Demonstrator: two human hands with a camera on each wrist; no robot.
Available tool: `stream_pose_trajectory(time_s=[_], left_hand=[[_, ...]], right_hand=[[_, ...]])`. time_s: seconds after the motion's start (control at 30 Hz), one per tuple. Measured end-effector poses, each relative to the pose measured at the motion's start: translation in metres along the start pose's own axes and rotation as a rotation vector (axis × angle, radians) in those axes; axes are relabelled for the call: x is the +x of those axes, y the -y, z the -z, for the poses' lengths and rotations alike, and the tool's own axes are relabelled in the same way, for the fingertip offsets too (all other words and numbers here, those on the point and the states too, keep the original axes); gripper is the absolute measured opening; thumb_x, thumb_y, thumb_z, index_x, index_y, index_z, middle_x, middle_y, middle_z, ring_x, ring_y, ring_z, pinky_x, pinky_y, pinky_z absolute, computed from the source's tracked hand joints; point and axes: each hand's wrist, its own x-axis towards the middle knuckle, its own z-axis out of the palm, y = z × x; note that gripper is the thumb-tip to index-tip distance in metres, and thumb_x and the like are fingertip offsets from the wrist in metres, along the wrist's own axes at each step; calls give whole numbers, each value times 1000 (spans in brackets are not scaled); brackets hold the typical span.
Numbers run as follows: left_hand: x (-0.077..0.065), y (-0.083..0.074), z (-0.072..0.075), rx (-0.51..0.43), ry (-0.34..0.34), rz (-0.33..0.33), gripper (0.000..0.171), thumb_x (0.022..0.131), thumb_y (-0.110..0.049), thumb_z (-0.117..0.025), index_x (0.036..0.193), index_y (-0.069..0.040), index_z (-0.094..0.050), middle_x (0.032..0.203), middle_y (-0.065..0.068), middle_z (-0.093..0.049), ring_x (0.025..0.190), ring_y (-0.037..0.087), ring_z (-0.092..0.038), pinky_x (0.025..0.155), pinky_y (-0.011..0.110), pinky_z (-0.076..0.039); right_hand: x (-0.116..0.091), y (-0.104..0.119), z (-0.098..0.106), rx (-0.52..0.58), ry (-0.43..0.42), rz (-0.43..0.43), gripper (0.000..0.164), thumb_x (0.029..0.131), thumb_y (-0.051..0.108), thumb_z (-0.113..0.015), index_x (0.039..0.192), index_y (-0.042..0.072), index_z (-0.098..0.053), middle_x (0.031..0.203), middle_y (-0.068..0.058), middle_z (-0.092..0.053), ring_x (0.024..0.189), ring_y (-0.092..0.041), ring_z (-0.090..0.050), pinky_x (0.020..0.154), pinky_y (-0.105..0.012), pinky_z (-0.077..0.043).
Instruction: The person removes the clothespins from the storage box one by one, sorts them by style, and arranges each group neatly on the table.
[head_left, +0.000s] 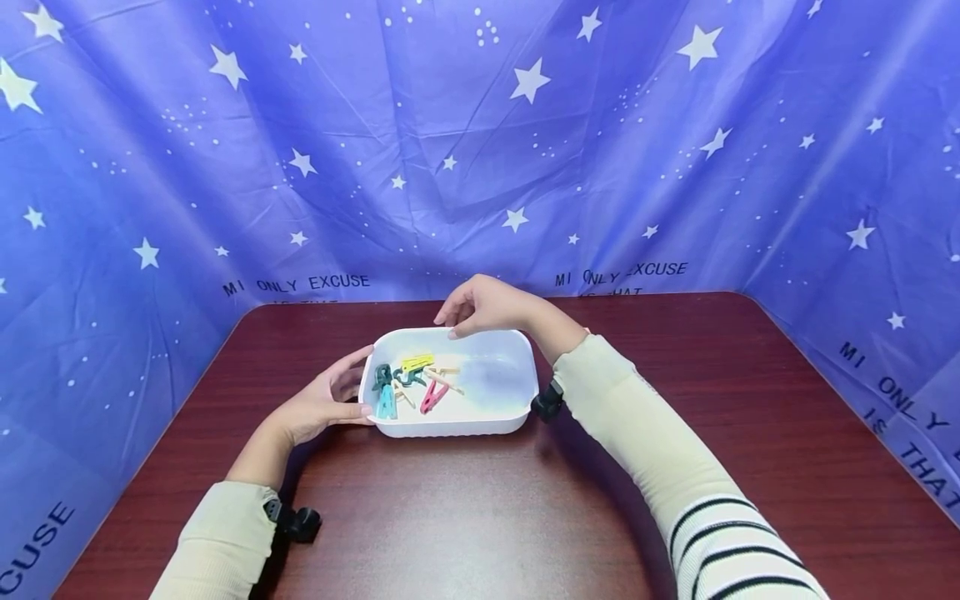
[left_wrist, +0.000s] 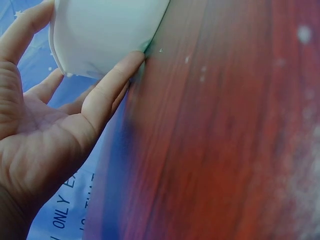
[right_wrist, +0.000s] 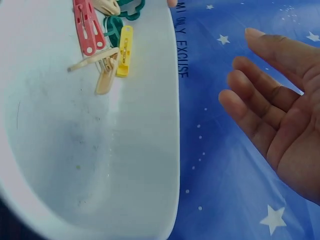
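A white plastic basin (head_left: pixel 491 427) sits on the table, with several clothespins gathered at its left end. Among them are a red clothespin (right_wrist: pixel 87 27), a yellow clothespin (right_wrist: pixel 125 50), a light blue clothespin (head_left: pixel 387 402), beige ones (head_left: pixel 447 382) and dark green pieces (head_left: pixel 383 376). My left hand (head_left: pixel 318 407) holds the basin's left end, thumb at the near corner and fingers toward the far side; the left wrist view shows fingertips on its outer wall (left_wrist: pixel 107 32). Over the far rim hovers my right hand (head_left: pixel 491 307), its fingers loosely bent and nothing held, as the right wrist view shows.
The dark red wooden table (head_left: pixel 480 517) reaches back to a blue star-printed cloth (head_left: pixel 420 125) that hangs behind it and along both sides. Small black wrist cameras sit at the left cuff (head_left: pixel 300 523) and the right cuff (head_left: pixel 548 402), the latter close to the basin's right end.
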Motion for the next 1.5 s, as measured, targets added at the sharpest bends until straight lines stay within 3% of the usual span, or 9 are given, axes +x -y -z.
stream_pose_trajectory(time_s=[0.33, 0.57, 0.77, 0.93, 1.13, 1.3, 1.5], left_hand=[[2, 1, 1, -2, -3, -4, 101, 79, 8, -74, 157, -14, -13, 149, 29, -24, 127, 39, -37, 79, 53, -52], [2, 2, 1, 5, -3, 3, 101, 80, 7, -74, 157, -14, -13, 150, 29, -23, 130, 42, -34, 80, 50, -53], [2, 3, 2, 21, -10, -1, 100, 80, 5, -75, 157, -15, -14, 149, 30, -23, 130, 45, -32, 79, 50, -53], [3, 4, 2, 25, -8, -11, 99, 80, 5, -74, 157, -14, -14, 148, 31, -24, 130, 46, -32, 79, 50, -54], [4, 6, 2, 27, -5, -15, 100, 80, 6, -74, 157, -13, -14, 148, 31, -25, 129, 44, -34, 79, 48, -54], [4, 5, 2, 29, -7, -27, 100, 79, 6, -74, 157, -12, -14, 147, 31, -26, 128, 43, -36, 78, 48, -54], [3, 4, 2, 34, -11, -26, 100, 78, 5, -75, 157, -12, -15, 148, 30, -26, 128, 44, -35, 78, 47, -54]], right_hand=[[24, -3, -12, -17, 114, 40, 23, 83, 0, -75, 105, 3, -75, 96, -4, -74, 85, -13, -68, 79, -25, -52], [43, -3, -27, -26, 193, 15, 24, 84, -2, -73, 108, -1, -73, 104, -10, -73, 90, -20, -68, 79, -24, -52], [54, -7, -37, -71, 209, -6, 24, 84, -2, -73, 108, 1, -74, 103, -6, -73, 90, -20, -68, 79, -23, -51], [59, -13, -42, -28, 211, -42, 26, 85, -4, -71, 110, 2, -74, 106, -8, -73, 92, -14, -67, 82, -23, -51], [60, -18, -47, 37, 335, -105, 38, 86, -7, -67, 123, 2, -67, 121, -9, -67, 112, -21, -63, 93, -25, -47], [60, -20, -49, -29, 432, -155, 51, 88, -7, -64, 135, 10, -59, 136, -3, -58, 128, -19, -51, 105, -29, -37], [62, -27, -48, -28, 479, -131, 54, 86, -6, -61, 138, 8, -56, 138, -3, -56, 129, -18, -49, 107, -27, -34]])
